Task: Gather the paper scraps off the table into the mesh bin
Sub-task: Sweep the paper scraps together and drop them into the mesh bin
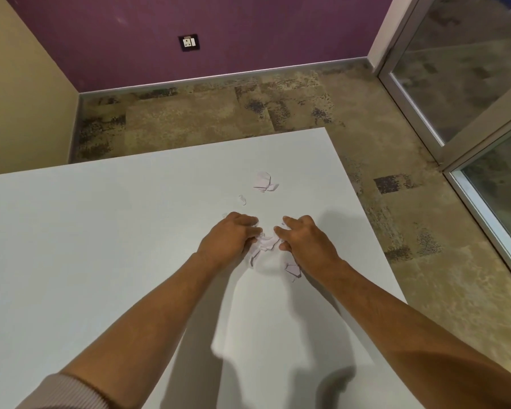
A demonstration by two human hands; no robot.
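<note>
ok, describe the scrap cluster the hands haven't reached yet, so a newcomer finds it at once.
Start at the white table and find the left hand and right hand cupped around a pile of scraps. Look beyond them toward the table's far edge: the far cluster lies there alone. It is several overlapping pale pieces, larger than the single small scrap between it and the hands.

Soft, fairly dim indoor light falls from above and behind, throwing broad blurred shadows of both forearms onto the pale tabletop (101,231), nearer and to the right. No hard glare. Wide-angle bending curves the wall base and door frame (425,113) at the far edges. Overall slightly soft, fingers faintly smeared.
</note>
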